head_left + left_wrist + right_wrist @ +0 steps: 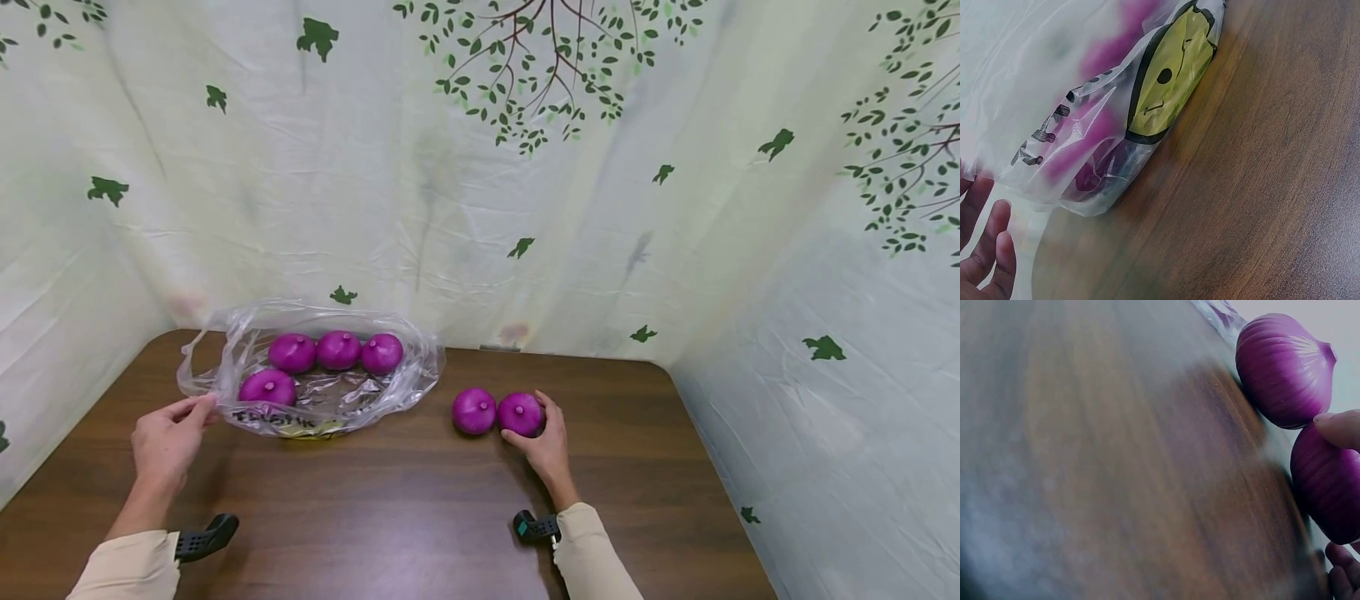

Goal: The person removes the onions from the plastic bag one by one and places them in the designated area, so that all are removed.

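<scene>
A clear plastic bag [330, 402] lies open at the table's back left with several purple onions [337, 350] inside. My left hand [193, 412] touches the bag's near-left rim, fingers relaxed. In the left wrist view the fingers [988, 247] sit just below the bag [1054, 94], which bears a yellow face print [1169, 81]. Two more purple onions sit side by side on the table. My right hand [542, 429] grips the right onion [519, 412], and the left onion [474, 410] touches it. The right wrist view shows a fingertip [1341, 428] on the held onion [1325, 481] beside the free onion [1282, 369].
The brown wooden table [420, 517] is walled by a pale leaf-print curtain [480, 208] at the back and both sides. Black camera mounts [206, 537] sit at both wrists.
</scene>
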Action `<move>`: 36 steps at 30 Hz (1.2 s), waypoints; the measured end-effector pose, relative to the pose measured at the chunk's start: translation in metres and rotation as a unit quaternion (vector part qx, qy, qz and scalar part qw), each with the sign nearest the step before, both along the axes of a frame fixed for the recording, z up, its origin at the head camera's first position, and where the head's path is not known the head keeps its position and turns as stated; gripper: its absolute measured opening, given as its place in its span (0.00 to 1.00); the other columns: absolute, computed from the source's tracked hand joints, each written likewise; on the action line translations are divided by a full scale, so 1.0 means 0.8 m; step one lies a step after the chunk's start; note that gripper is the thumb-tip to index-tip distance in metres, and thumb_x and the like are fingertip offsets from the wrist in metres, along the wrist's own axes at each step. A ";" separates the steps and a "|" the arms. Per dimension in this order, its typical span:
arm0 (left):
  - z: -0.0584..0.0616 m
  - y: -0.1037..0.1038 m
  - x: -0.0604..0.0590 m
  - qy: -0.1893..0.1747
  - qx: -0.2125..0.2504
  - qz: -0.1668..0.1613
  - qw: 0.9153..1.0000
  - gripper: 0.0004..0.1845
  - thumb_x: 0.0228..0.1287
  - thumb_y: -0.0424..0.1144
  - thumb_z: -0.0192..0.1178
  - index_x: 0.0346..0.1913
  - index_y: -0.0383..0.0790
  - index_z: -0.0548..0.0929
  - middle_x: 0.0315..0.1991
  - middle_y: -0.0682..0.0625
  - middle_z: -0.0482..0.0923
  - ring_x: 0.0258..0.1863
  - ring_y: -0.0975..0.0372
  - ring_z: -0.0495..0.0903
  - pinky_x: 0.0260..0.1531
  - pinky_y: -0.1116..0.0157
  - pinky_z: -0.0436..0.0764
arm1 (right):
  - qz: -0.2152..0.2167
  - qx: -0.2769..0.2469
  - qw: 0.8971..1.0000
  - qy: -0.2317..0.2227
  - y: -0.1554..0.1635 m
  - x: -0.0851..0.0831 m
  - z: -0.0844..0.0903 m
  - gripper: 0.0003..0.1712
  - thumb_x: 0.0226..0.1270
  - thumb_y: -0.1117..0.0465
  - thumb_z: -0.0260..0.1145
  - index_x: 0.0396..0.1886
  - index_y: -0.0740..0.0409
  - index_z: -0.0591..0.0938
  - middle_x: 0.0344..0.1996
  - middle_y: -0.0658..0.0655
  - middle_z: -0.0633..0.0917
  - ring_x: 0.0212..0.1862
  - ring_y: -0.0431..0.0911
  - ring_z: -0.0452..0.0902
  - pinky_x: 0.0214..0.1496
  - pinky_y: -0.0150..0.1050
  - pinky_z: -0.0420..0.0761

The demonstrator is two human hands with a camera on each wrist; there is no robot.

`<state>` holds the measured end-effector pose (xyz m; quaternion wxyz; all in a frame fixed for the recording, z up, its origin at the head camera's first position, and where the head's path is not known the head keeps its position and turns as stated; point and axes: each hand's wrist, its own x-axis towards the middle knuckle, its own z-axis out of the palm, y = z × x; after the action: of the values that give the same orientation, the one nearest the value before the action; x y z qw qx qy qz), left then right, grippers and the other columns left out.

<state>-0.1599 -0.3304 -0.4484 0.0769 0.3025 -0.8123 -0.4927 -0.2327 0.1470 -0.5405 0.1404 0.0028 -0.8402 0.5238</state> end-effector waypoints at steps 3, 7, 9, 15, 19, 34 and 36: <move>0.001 0.000 0.001 0.002 0.002 0.002 1.000 0.35 0.71 0.58 0.47 0.65 0.30 0.70 0.48 0.34 0.80 0.51 0.46 0.71 0.44 0.53 0.70 | 0.003 0.001 1.000 -0.002 -0.001 0.001 0.001 0.48 0.40 0.62 0.82 0.65 0.59 0.71 0.58 0.63 0.73 0.60 0.58 0.69 0.61 0.55 0.68; 0.001 -0.001 0.002 0.003 0.001 0.004 1.000 0.35 0.71 0.58 0.47 0.66 0.31 0.70 0.48 0.34 0.80 0.51 0.46 0.71 0.46 0.51 0.71 | 0.006 0.000 1.000 -0.002 -0.003 0.002 0.001 0.48 0.39 0.62 0.82 0.64 0.59 0.71 0.58 0.64 0.73 0.60 0.58 0.69 0.61 0.55 0.68; 0.001 -0.001 0.002 0.003 0.000 0.004 1.000 0.35 0.71 0.58 0.47 0.66 0.31 0.71 0.48 0.35 0.81 0.51 0.47 0.71 0.45 0.52 0.71 | 0.011 -0.007 1.000 0.003 -0.002 0.002 0.002 0.48 0.39 0.62 0.82 0.64 0.60 0.71 0.57 0.64 0.73 0.59 0.58 0.70 0.61 0.55 0.68; 0.000 -0.003 0.003 0.005 -0.001 0.005 1.000 0.35 0.71 0.58 0.48 0.65 0.30 0.71 0.46 0.36 0.82 0.49 0.48 0.72 0.44 0.53 0.70 | 0.027 -0.026 0.999 0.007 0.000 0.004 0.014 0.50 0.39 0.65 0.82 0.65 0.60 0.70 0.59 0.66 0.72 0.59 0.58 0.69 0.61 0.56 0.67; -0.001 -0.003 0.002 0.004 -0.006 0.000 1.000 0.35 0.70 0.58 0.48 0.64 0.30 0.72 0.45 0.37 0.83 0.46 0.52 0.73 0.41 0.58 0.71 | 0.029 -0.019 0.999 0.000 0.001 0.005 0.030 0.52 0.39 0.64 0.83 0.67 0.60 0.68 0.61 0.68 0.70 0.62 0.61 0.65 0.62 0.59 0.65; -0.003 0.000 0.006 0.012 -0.005 0.007 1.000 0.35 0.70 0.58 0.48 0.65 0.31 0.72 0.51 0.33 0.80 0.48 0.49 0.72 0.44 0.54 0.72 | 0.004 0.051 0.998 0.045 -0.036 0.013 0.094 0.47 0.41 0.61 0.82 0.64 0.56 0.70 0.62 0.63 0.68 0.63 0.59 0.60 0.61 0.59 0.54; -0.002 0.001 0.006 0.014 -0.031 0.005 0.999 0.34 0.70 0.58 0.48 0.63 0.30 0.74 0.47 0.34 0.82 0.43 0.53 0.73 0.37 0.61 0.71 | 0.011 0.046 0.998 0.046 -0.043 0.012 0.095 0.47 0.42 0.61 0.82 0.64 0.56 0.70 0.62 0.62 0.68 0.63 0.59 0.60 0.60 0.59 0.54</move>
<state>-0.1549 -0.3296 -0.4504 0.1003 0.2967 -0.8246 -0.4712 -0.2230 0.1128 -0.4647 0.1730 0.0423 -0.8562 0.4850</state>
